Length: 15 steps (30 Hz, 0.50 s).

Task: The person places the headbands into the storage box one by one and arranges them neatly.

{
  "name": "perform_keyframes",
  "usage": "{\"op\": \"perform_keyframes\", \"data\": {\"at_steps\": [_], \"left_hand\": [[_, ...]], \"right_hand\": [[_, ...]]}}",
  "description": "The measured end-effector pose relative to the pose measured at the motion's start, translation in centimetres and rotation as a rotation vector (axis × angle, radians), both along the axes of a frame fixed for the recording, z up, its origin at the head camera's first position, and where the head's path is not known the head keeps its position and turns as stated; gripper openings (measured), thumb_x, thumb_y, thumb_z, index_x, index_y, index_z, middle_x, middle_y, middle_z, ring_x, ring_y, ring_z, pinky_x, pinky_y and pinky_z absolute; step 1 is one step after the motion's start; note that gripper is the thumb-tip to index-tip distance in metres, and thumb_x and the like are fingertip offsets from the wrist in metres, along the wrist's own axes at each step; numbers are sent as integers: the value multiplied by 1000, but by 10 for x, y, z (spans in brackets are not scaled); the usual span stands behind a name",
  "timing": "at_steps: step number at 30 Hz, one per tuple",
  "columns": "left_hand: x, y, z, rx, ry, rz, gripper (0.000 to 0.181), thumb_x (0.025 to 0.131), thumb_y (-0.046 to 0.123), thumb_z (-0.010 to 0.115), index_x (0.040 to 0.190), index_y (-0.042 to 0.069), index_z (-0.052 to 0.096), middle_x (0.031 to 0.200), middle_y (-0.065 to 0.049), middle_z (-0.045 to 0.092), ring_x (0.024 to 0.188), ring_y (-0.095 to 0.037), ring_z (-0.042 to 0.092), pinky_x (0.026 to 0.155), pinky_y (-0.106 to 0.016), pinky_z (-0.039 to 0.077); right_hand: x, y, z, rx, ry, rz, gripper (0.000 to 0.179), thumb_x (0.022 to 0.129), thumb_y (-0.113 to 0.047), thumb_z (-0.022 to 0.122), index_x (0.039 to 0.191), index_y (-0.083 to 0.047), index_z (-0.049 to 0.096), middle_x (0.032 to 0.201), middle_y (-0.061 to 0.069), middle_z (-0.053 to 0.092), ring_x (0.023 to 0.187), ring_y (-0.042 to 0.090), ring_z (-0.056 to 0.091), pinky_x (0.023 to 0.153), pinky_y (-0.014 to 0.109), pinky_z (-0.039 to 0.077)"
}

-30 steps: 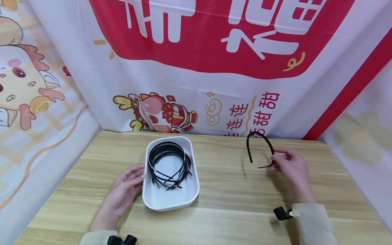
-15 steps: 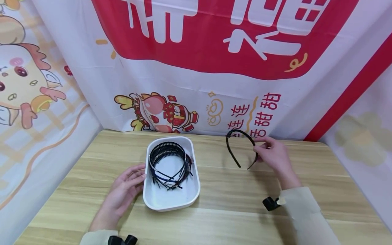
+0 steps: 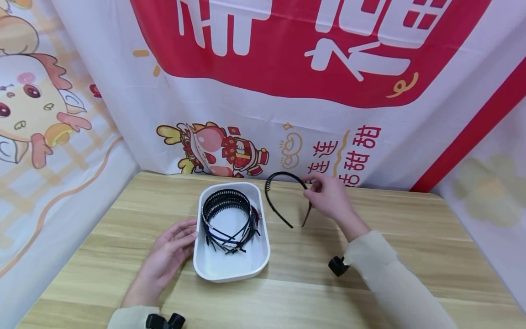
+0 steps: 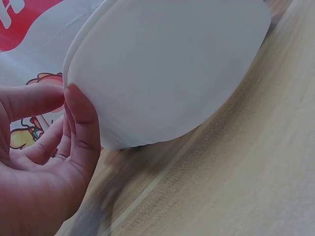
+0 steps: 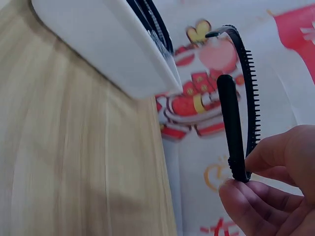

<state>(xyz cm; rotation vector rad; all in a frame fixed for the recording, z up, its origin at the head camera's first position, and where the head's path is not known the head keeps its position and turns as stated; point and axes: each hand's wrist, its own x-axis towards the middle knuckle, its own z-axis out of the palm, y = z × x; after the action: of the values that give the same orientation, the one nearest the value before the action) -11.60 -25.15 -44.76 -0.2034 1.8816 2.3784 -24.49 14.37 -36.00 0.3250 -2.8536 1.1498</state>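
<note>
My right hand [image 3: 328, 196] pinches a thin black toothed headband [image 3: 274, 207] by one side. It hangs with its ends down, just right of a white plastic bin [image 3: 230, 269]. In the right wrist view, thumb and fingers grip the headband [image 5: 253, 98] near its bend, teeth along the inner side. Inside the bin lies a nested bunch of dark headbands [image 3: 226, 201], mostly black, one blue. At the bin's left side, my left hand [image 3: 170, 251] holds the rim; in the left wrist view its thumb and a finger meet at the rim [image 4: 66, 69].
The bin stands on a wood-grain table [image 3: 304, 283]. A white cloth backdrop [image 3: 255, 109] with red print and cartoon figures rises behind the table's far edge. Printed cloth also lines the left and right sides. Each wrist carries a small black camera [image 3: 338, 266].
My right hand has carried the black headband leftward from the table's right part to near the bin. The left hand has stayed at the bin's left rim.
</note>
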Motion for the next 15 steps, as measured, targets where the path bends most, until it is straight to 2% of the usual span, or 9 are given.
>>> {"op": "perform_keyframes", "data": {"at_steps": [6,15], "left_hand": [[1,-1,1,-5,-9,3,33,105,2,61,132,20,65,114,7,74,106,-10,70,94,-28,60],[1,1,4,-18,-18,11,32,104,3,62,131,21,65,114,8,74,106,-10,70,95,-28,60]], "right_hand": [[0,-34,9,31,0,57,36,95,-13,72,131,-17,74,92,5,73,77,20,64,65,30,53],[-3,-64,11,30,20,119,35,94,-11,73,129,-18,76,85,3,73,73,17,63,65,30,52]]}}
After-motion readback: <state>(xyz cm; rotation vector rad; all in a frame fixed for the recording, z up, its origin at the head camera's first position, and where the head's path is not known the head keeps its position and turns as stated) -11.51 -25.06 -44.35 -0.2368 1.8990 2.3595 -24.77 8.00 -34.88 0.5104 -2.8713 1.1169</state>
